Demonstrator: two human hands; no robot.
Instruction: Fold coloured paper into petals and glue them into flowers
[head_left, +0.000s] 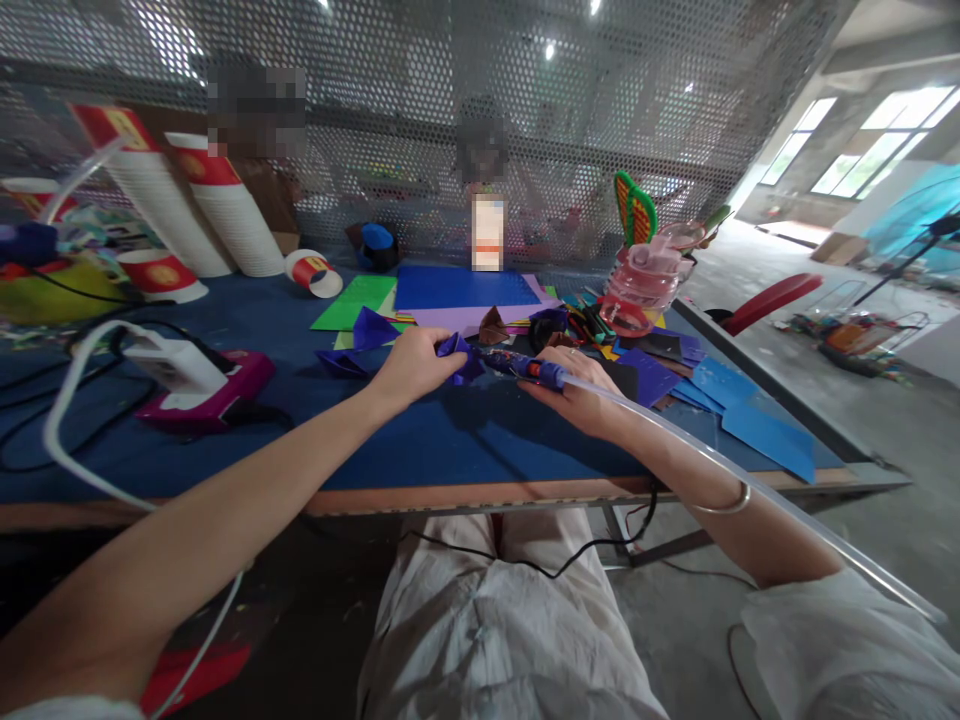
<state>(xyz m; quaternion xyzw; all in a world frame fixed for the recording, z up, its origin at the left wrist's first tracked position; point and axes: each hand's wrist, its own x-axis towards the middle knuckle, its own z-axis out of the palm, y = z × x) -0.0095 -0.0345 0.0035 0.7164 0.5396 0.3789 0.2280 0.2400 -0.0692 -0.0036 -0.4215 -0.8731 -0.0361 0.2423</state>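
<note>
My left hand pinches a small folded piece of dark blue paper just above the blue table top. My right hand grips a blue glue gun whose tip points left, close to or touching the folded paper. A long clear glue stick runs back from the gun along my right forearm. A thin bracelet circles that wrist. More folded dark blue paper lies just beyond my left hand.
Sheets of coloured paper lie at the far middle, blue pieces at the right edge. Stacked paper cups stand far left, a pink bottle far right. A pink device with white cable sits left. A mesh screen backs the table.
</note>
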